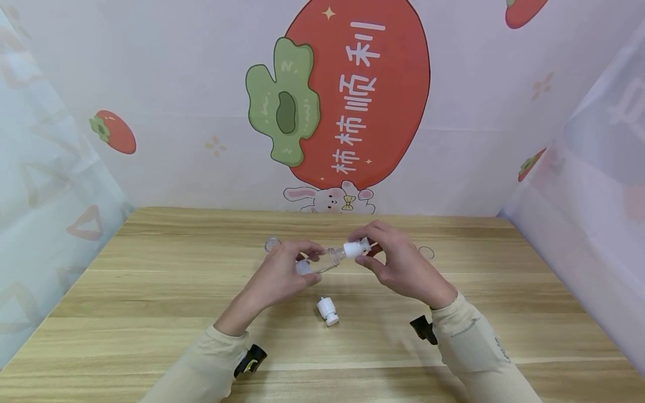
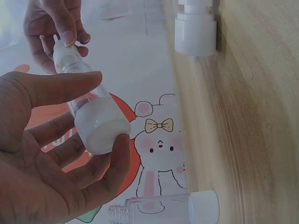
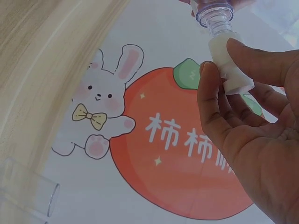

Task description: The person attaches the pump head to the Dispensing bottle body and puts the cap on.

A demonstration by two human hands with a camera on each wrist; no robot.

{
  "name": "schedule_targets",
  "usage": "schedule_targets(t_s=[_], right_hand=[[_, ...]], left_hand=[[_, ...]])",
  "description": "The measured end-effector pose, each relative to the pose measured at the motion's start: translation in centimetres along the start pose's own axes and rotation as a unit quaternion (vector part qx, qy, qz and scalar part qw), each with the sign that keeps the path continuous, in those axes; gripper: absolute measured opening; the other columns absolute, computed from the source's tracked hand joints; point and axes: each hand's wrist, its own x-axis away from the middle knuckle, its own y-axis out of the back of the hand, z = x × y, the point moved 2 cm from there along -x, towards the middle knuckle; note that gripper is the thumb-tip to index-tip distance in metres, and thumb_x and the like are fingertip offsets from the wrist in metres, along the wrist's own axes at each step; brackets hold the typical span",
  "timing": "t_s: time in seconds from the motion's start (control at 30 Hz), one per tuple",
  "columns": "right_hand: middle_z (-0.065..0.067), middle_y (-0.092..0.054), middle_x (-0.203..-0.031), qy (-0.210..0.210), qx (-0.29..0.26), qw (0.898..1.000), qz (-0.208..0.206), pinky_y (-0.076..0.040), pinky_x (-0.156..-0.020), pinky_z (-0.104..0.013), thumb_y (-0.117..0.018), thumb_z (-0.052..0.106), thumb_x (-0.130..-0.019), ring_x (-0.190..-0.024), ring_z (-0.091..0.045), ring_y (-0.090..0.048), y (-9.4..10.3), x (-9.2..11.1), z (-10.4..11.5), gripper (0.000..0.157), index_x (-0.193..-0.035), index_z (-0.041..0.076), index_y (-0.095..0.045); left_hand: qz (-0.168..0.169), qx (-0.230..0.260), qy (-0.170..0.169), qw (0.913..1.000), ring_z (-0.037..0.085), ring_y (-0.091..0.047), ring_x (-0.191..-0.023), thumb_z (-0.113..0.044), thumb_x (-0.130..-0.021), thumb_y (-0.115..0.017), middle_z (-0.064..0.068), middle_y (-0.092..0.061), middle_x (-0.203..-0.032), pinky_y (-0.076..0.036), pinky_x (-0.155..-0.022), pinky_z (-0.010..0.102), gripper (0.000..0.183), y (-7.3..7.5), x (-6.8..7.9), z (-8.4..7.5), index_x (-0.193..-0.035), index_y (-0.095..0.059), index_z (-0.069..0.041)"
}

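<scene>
My left hand (image 1: 282,274) grips a clear bottle (image 1: 327,261) with a white base, thumb on one side and fingers curled round the other. The bottle is tilted, its neck toward the right hand. In the right wrist view, my right hand (image 3: 252,112) pinches a white pump head (image 3: 224,51) between thumb and fingers. The pump head sits at the end of the bottle's neck, and part of the threads shows below it. Another white pump head (image 1: 327,310) lies on the table below the hands.
A second clear bottle (image 2: 161,209) with a white base and bare threaded neck stands on the wooden table (image 1: 151,313) behind the left hand. To the right, a clear cylindrical cover (image 3: 35,191) stands near the right hand. A printed cloth (image 1: 191,73) hangs behind the table.
</scene>
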Motion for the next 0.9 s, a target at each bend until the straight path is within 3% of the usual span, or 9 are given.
schedule_targets(t_s=[0.9], right_hand=[[0.000,-0.064,-0.112,0.008,0.002,1.000,0.010,-0.056,-0.078,-0.026,-0.080,-0.005,-0.083,-0.091,-0.013,-0.064,-0.55,-0.02,0.16,0.037,-0.115,0.007,-0.066]], left_hand=[[0.002,-0.002,0.000,1.0000,0.020,-0.063,-0.090,-0.002,-0.079,-0.085,0.003,-0.070,-0.101,-0.052,-0.080,0.039,0.037,-0.04,0.29,-0.43,-0.114,-0.073,-0.010]])
